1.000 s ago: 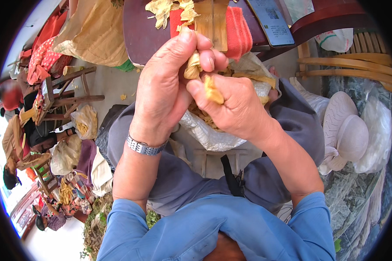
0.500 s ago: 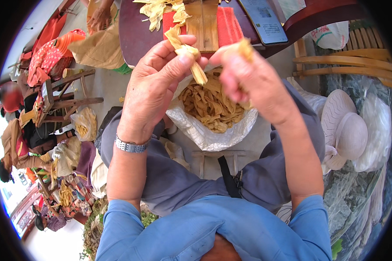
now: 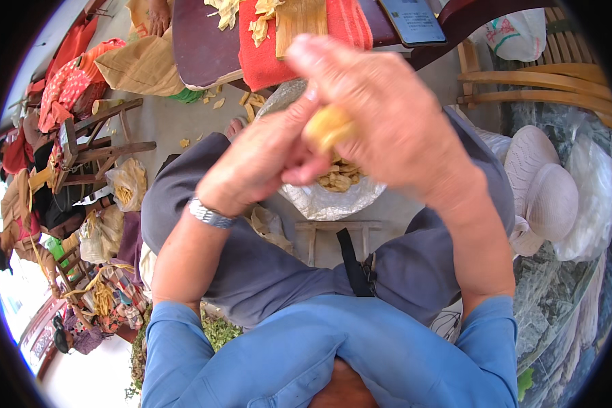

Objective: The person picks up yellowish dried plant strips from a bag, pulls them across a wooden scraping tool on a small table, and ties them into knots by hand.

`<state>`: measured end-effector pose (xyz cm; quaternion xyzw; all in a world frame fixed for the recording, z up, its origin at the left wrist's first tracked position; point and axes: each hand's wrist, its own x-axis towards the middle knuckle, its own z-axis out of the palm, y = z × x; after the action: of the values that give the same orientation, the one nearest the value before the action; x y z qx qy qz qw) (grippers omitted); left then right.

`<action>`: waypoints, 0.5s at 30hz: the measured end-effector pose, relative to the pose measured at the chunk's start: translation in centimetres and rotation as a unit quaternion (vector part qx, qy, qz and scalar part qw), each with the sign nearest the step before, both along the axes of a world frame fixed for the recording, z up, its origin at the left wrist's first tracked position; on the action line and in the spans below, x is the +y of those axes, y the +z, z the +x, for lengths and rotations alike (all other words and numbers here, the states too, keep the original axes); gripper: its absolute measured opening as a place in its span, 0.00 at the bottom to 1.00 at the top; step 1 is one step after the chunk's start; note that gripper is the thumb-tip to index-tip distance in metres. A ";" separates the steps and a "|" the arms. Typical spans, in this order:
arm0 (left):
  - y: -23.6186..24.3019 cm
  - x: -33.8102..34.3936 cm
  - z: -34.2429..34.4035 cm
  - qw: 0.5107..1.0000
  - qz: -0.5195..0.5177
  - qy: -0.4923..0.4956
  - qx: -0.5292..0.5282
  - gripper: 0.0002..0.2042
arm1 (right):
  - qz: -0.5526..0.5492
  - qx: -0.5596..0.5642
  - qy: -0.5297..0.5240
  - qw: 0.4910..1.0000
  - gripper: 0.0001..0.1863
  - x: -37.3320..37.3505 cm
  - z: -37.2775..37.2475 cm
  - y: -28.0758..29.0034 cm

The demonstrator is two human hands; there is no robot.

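In front of my chest, my left hand (image 3: 268, 149) and my right hand (image 3: 394, 122) are brought close together around a thick folded bundle of yellow dried strips (image 3: 330, 128). The fingers of my left hand close on its near side, the thumb above. My right hand is curled against the bundle's other side and smeared by motion. Just below the hands, a white woven sack (image 3: 326, 202) stands between my knees, filled with yellow-brown dried strips (image 3: 341, 177). Part of its opening is hidden behind my hands.
Ahead, a dark red table (image 3: 204, 51) bears a red cloth (image 3: 255, 64), a wooden board (image 3: 294, 27), loose strips and a phone (image 3: 415, 22). At right are a wooden chair (image 3: 537, 85) and a pale hat (image 3: 551, 200). Stools (image 3: 109, 149), bags and other people are at left.
My hands have come together, the right swinging left across to the left hand. The bundle is now between them. My view has shifted, with the table higher in the picture.
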<state>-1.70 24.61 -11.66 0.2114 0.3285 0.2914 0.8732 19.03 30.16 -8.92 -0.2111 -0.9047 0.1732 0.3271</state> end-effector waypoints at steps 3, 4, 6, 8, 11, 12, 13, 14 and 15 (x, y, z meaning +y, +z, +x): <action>-0.8 -2.5 1.2 0.991 -0.022 0.084 -0.103 0.25 | 0.055 -0.005 0.041 0.998 0.31 -3.4 -2.2 -0.1; -0.3 -2.9 1.5 0.988 -0.008 0.115 -0.104 0.24 | 0.083 -0.013 0.038 0.996 0.31 -4.0 -2.3 -0.1; 0.2 -3.2 1.6 0.982 0.021 0.161 -0.098 0.23 | 0.082 0.011 0.025 0.996 0.29 -4.0 -2.1 -0.1; 0.3 -2.8 1.8 0.976 0.046 0.195 -0.089 0.22 | 0.076 0.034 0.012 0.997 0.29 -3.6 -1.8 -0.3; 0.6 -2.0 2.2 0.969 0.065 0.224 -0.079 0.21 | 0.058 0.047 0.010 0.997 0.25 -3.0 -1.1 -0.1; 0.6 -1.8 2.4 0.967 0.068 0.232 -0.077 0.21 | 0.053 0.049 0.012 0.997 0.24 -2.8 -0.8 0.2; 0.7 -1.4 2.5 0.967 0.057 0.240 -0.068 0.20 | 0.066 0.044 0.028 0.996 0.22 -2.2 -0.2 0.4; 0.7 -1.2 2.6 0.966 0.054 0.244 -0.070 0.20 | 0.071 0.046 0.031 0.996 0.19 -2.0 -0.2 0.5; 0.8 -0.9 2.7 0.965 0.052 0.248 -0.072 0.19 | 0.077 0.048 0.035 0.995 0.16 -1.7 -0.2 0.5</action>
<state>1.05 23.69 -10.85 0.1463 0.2911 0.5301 0.7828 18.79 28.42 -8.37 -0.1449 -0.9056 0.1244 0.3787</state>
